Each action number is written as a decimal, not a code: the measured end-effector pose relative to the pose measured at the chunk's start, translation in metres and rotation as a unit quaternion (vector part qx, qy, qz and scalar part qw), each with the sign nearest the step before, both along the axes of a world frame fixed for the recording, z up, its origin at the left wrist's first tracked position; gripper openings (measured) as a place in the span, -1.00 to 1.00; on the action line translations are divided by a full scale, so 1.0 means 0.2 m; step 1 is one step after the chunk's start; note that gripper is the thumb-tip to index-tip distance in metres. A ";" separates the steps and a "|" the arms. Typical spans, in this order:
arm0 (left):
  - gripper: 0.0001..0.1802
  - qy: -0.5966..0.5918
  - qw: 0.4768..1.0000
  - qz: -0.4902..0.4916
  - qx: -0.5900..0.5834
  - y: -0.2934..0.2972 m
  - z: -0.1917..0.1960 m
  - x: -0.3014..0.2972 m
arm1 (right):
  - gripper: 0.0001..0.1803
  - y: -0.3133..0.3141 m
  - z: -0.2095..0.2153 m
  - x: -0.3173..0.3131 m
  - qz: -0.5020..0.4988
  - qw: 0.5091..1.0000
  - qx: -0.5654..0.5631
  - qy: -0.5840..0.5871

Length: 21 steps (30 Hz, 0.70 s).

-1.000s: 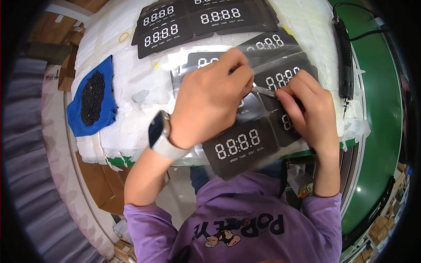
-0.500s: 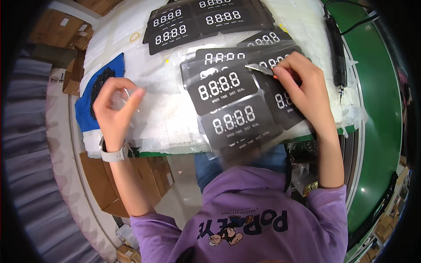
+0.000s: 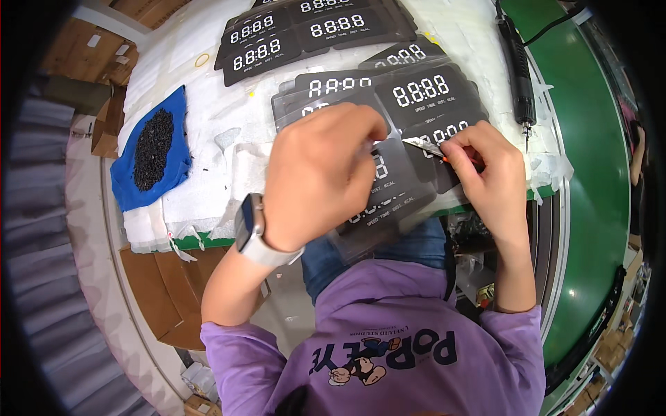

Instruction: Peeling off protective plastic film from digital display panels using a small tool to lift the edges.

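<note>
Below, my left hand (image 3: 319, 184) lay curled, knuckles up, over a dark display panel (image 3: 388, 187) at the near edge of the white foam-covered bench (image 3: 229, 149); I could not tell what it gripped. My right hand (image 3: 489, 177) pinched a small blade (image 3: 424, 145), tip touching that panel.

I am at an assembly-line station in a factory. Evidence: my desk (image 3: 229, 132) is padded with white foam, stacks of identical black display panels (image 3: 305, 31) lie on it, an electric screwdriver (image 3: 517, 69) rests beside a green conveyor belt (image 3: 590, 173), and cardboard cartons (image 3: 97, 52) stand around.
</note>
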<state>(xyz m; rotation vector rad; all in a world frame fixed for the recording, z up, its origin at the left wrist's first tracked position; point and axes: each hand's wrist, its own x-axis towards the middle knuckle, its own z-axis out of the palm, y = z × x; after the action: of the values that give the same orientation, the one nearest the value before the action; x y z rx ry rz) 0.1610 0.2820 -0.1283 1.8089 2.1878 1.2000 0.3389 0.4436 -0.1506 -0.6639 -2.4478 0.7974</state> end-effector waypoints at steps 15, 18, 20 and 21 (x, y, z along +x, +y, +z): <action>-0.80 0.006 1.000 0.012 -0.022 0.07 -0.12 0.02 | -0.80 0.01 -0.03 -0.02 0.101 0.992 0.077 0.017; -0.80 0.017 0.999 0.014 -0.030 0.07 -0.12 0.02 | -0.79 0.01 -0.03 -0.02 0.081 0.996 0.040 0.025; -0.80 0.017 0.999 0.016 -0.036 0.07 -0.12 0.02 | -0.77 0.02 -0.03 -0.02 0.019 0.999 0.042 0.019; -0.81 0.017 0.999 0.019 -0.042 0.07 -0.12 0.03 | -0.77 0.02 -0.03 -0.02 0.020 0.999 0.042 0.019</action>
<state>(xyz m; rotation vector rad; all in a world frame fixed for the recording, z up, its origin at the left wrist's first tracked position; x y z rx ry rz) 0.1661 0.2952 -0.1516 1.7770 2.2649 1.0740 0.3355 0.4477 -0.1568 -0.5661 -2.4513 0.7124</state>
